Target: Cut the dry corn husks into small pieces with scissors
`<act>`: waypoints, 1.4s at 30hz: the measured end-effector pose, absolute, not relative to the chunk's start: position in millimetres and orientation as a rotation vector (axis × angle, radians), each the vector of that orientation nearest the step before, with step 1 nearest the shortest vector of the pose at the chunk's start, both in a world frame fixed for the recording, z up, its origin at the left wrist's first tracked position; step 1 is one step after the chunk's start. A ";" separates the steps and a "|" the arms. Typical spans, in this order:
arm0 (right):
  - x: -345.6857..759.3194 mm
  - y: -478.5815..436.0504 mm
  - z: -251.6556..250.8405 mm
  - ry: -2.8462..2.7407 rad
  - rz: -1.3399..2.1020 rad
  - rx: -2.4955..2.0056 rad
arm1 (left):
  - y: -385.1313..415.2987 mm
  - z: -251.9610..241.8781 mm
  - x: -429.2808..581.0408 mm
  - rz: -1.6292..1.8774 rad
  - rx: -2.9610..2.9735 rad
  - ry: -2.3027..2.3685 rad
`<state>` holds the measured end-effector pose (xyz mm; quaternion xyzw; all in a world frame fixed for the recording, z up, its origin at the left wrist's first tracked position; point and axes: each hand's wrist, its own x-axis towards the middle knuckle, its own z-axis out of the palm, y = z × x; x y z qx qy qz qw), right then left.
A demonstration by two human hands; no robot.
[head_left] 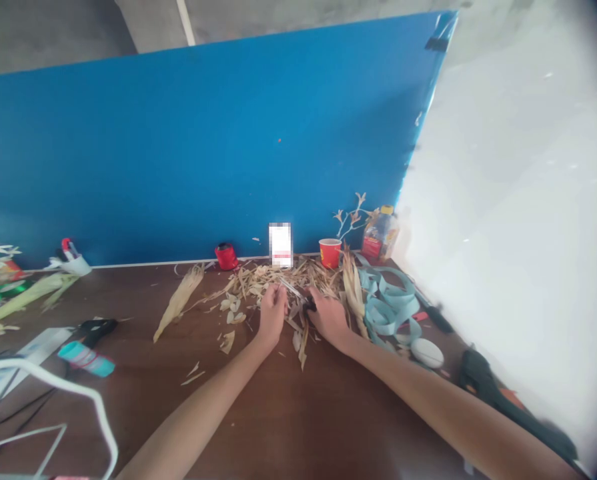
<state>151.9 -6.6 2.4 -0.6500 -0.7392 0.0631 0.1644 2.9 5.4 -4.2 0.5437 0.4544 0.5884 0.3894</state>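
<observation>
My right hand (327, 315) is closed round the dark handles of scissors (293, 288), whose pale blades point up and left toward my other hand. My left hand (274, 308) is pinched shut at the blade tips; what lies between its fingers is too small to make out. Both hands are over the near side of a heap of dry corn husk scraps (258, 277). Cut husk pieces (234, 317) lie loose left of my left hand, and husk strips (303, 343) lie between my wrists. A bundle of husk (353, 290) rests just right of my right hand.
Behind the heap stand a red paper cup (330, 254), a red spool (226, 256) and a bottle (379, 235), against a blue panel (228, 147). Light-blue ribbon (391, 303) and a black glue gun (508, 400) lie right. A husk (181, 303) and turquoise tube (87, 359) lie left.
</observation>
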 end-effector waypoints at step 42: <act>150.3 -3.1 2.4 -1.960 0.261 -1.818 | 8.7 -7.8 1.7 1.548 1.256 1.170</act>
